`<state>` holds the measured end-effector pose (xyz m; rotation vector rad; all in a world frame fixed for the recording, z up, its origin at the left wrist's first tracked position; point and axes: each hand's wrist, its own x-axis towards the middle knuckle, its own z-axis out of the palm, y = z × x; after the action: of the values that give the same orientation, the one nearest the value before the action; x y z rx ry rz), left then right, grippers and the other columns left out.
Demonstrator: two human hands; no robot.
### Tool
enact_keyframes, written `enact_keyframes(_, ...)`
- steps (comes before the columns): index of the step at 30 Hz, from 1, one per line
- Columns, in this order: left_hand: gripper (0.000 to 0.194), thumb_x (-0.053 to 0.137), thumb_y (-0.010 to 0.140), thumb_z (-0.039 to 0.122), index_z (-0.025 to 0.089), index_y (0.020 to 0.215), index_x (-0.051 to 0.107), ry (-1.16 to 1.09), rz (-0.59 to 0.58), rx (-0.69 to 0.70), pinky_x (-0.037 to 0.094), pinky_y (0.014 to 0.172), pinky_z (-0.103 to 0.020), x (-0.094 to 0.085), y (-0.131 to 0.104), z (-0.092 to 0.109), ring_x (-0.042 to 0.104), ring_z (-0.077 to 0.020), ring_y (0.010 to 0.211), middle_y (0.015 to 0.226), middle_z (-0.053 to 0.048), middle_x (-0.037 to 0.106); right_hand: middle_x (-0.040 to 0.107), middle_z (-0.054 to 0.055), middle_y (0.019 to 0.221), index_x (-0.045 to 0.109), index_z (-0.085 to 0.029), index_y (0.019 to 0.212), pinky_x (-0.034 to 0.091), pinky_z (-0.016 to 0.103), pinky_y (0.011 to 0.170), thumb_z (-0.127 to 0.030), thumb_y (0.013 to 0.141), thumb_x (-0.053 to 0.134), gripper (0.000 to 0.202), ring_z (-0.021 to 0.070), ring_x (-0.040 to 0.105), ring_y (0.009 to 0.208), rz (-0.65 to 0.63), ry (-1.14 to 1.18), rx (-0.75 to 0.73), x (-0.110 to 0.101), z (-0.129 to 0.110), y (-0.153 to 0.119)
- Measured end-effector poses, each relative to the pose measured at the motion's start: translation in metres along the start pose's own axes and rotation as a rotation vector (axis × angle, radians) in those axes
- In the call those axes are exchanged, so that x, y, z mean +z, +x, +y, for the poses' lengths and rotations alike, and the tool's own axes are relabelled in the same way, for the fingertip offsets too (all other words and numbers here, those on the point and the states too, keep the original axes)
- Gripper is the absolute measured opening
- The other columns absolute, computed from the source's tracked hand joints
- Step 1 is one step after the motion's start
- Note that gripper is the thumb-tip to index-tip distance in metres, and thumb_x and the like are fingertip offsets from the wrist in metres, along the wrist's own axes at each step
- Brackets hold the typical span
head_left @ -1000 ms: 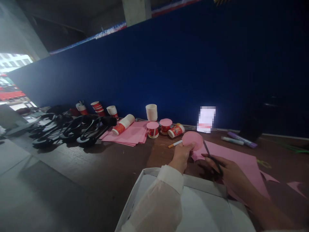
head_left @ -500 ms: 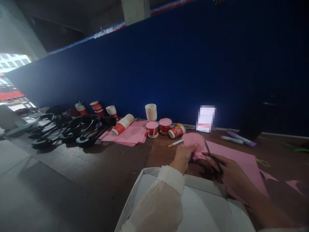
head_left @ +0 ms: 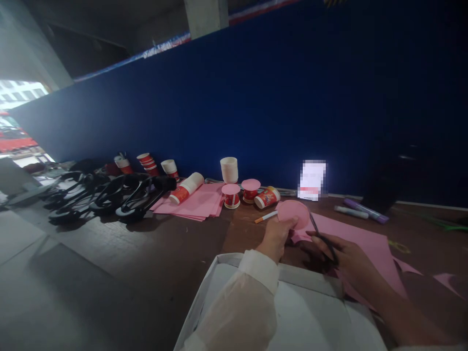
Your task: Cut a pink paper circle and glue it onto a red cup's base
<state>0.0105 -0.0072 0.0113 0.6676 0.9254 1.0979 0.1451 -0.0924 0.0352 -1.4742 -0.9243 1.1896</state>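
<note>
Pinched between the thumb and fingers of my left hand [head_left: 277, 236] is a round pink paper piece [head_left: 293, 213]. My right hand [head_left: 340, 251] is closed around the handles of dark scissors [head_left: 317, 227], whose blades point up beside the right edge of the round piece. A pink scrap hangs under the circle between my hands. Beneath and behind my right hand lies a large pink sheet [head_left: 369, 242] on the brown table. Just left of the circle, an orange and white pen [head_left: 266, 217] rests on the table.
Two red cups [head_left: 231, 199] topped with pink discs, a tipped cup [head_left: 267, 198] and a white cup stack [head_left: 229, 170] stand behind. Markers [head_left: 365, 210] lie right; pink sheets [head_left: 197, 204] and black headsets [head_left: 135, 200] left. A white box [head_left: 310, 312] sits in front, a blue panel [head_left: 256, 97] behind.
</note>
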Motion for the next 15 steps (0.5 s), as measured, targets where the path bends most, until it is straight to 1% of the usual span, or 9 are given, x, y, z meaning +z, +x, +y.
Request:
enact_keyframes(2, 0.037, 0.090, 0.057, 0.033, 0.016, 0.079, 0.066, 0.012, 0.011, 0.005, 0.038, 0.052, -0.024, 0.000, 0.000, 0.001, 0.045, -0.0095, 0.053, 0.060, 0.004, 0.053, 0.078, 0.008, 0.081, 0.081, -0.020, 0.101, 0.054, 0.029, 0.052, -0.045, 0.064, 0.086, 0.045, 0.0227, 0.069, 0.068, -0.002, 0.025, 0.067, 0.000, -0.001, 0.000)
enact_keyframes(5, 0.038, 0.090, 0.056, 0.034, 0.017, 0.079, 0.065, 0.015, 0.019, 0.009, 0.037, 0.051, -0.024, -0.001, 0.000, 0.003, 0.045, -0.0096, 0.053, 0.060, 0.004, 0.053, 0.080, 0.009, 0.087, 0.081, -0.021, 0.101, 0.054, 0.030, 0.052, -0.045, 0.064, 0.086, 0.044, 0.0227, 0.069, 0.069, 0.008, 0.020, 0.077, 0.001, -0.005, -0.002)
enact_keyframes(8, 0.039, 0.091, 0.056, 0.036, 0.017, 0.078, 0.065, 0.020, 0.014, 0.010, 0.037, 0.052, -0.024, -0.001, 0.000, 0.003, 0.044, -0.0099, 0.054, 0.060, 0.004, 0.053, 0.081, 0.010, 0.095, 0.083, -0.022, 0.091, 0.056, 0.031, 0.053, -0.040, 0.061, 0.086, 0.036, 0.0256, 0.071, 0.074, 0.017, 0.019, 0.044, 0.004, -0.010, -0.004)
enact_keyframes(10, 0.039, 0.091, 0.056, 0.036, 0.017, 0.077, 0.065, 0.019, 0.013, 0.008, 0.036, 0.052, -0.024, -0.001, 0.000, 0.003, 0.044, -0.0099, 0.053, 0.060, 0.004, 0.053, 0.081, 0.010, 0.093, 0.084, -0.023, 0.087, 0.057, 0.032, 0.055, -0.040, 0.061, 0.085, 0.031, 0.0267, 0.071, 0.076, 0.029, 0.005, 0.014, 0.005, -0.011, -0.005)
enact_keyframes(12, 0.037, 0.090, 0.057, 0.035, 0.017, 0.077, 0.065, 0.009, 0.012, 0.007, 0.036, 0.053, -0.025, 0.000, -0.001, 0.003, 0.044, -0.0100, 0.054, 0.060, 0.003, 0.054, 0.081, 0.009, 0.089, 0.084, -0.024, 0.085, 0.058, 0.034, 0.056, -0.042, 0.063, 0.084, 0.028, 0.0273, 0.071, 0.075, 0.035, -0.021, -0.017, 0.004, -0.010, -0.004)
enact_keyframes(15, 0.036, 0.090, 0.057, 0.034, 0.016, 0.077, 0.065, -0.008, 0.020, 0.007, 0.036, 0.054, -0.025, 0.001, -0.002, 0.005, 0.045, -0.0099, 0.054, 0.062, 0.002, 0.056, 0.081, 0.010, 0.087, 0.084, -0.022, 0.087, 0.059, 0.035, 0.058, -0.041, 0.062, 0.085, 0.031, 0.0280, 0.071, 0.074, 0.019, -0.039, -0.031, 0.003, -0.008, -0.002)
